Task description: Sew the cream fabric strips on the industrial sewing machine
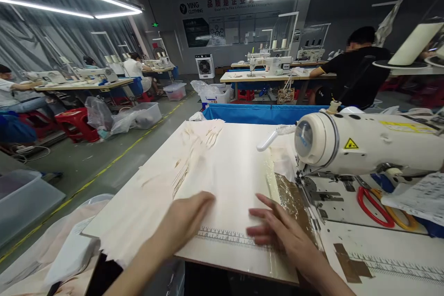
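My left hand [189, 217] is over the white table, beside the right edge of a spread of thin cream fabric pieces [152, 194]. Its curled fingers are smeared by motion, so I cannot tell whether they hold anything. To the right, my right hand [277, 229] hovers above the printed ruler strip [229, 237], fingers apart and with nothing visible in them. Wrinkles and layered edges run through the fabric. Just past my right hand stands a white sewing machine [364, 143], with brown tape [294, 199] on the table before its needle area.
Red-handled scissors [373, 208] lie by the machine bed, near a white paper [419, 199]. A blue cloth bin [249, 113] hangs behind the table. Fabric and a white box [71, 252] are at lower left. A person in black [360, 69] sits at another machine.
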`<act>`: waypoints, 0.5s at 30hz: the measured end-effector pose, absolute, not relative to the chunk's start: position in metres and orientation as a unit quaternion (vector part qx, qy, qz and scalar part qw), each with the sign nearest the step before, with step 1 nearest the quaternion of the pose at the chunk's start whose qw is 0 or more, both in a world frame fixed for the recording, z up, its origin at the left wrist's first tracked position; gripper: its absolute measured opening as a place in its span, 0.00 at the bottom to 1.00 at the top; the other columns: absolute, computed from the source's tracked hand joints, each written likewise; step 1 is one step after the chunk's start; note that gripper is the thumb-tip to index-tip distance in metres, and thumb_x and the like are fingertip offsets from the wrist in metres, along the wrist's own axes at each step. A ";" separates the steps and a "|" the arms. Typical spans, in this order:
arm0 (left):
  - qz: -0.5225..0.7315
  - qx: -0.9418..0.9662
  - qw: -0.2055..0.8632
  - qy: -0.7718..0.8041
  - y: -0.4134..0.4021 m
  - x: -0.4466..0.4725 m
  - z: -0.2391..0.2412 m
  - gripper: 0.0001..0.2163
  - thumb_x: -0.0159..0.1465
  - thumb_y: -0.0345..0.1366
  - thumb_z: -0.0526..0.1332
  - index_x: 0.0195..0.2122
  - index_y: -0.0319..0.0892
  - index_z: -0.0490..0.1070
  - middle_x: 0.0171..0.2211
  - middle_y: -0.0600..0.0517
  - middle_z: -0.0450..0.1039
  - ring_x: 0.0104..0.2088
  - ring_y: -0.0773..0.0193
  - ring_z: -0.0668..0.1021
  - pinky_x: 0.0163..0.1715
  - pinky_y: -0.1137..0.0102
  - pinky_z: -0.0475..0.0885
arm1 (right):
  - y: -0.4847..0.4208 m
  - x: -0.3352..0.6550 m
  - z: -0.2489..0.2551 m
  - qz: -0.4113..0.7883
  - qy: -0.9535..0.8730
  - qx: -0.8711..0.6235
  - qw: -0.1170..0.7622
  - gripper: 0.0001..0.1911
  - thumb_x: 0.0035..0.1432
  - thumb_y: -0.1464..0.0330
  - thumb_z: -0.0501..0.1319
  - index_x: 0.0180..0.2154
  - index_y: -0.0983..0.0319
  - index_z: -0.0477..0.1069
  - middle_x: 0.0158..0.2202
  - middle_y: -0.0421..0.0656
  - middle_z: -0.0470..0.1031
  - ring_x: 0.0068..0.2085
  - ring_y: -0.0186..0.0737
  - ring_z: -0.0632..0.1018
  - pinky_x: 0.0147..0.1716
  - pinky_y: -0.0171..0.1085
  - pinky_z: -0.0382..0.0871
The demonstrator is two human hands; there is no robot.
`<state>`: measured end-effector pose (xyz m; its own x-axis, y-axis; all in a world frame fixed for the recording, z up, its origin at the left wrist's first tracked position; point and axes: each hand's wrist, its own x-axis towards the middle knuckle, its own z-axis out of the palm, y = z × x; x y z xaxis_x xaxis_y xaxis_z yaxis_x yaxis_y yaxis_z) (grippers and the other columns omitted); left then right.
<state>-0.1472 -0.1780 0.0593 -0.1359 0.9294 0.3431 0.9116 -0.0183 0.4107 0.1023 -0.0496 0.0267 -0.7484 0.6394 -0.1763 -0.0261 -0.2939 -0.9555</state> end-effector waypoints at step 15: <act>0.282 0.773 -0.026 0.568 -0.126 -0.102 0.037 0.13 0.74 0.34 0.46 0.46 0.41 0.70 0.42 0.46 0.75 0.41 0.60 0.78 0.39 0.67 0.75 | -0.080 0.176 0.017 0.742 -0.531 -0.335 0.236 0.28 0.59 0.44 0.65 0.44 0.62 0.72 0.25 0.37 0.71 0.20 0.30 0.69 0.22 0.31 0.63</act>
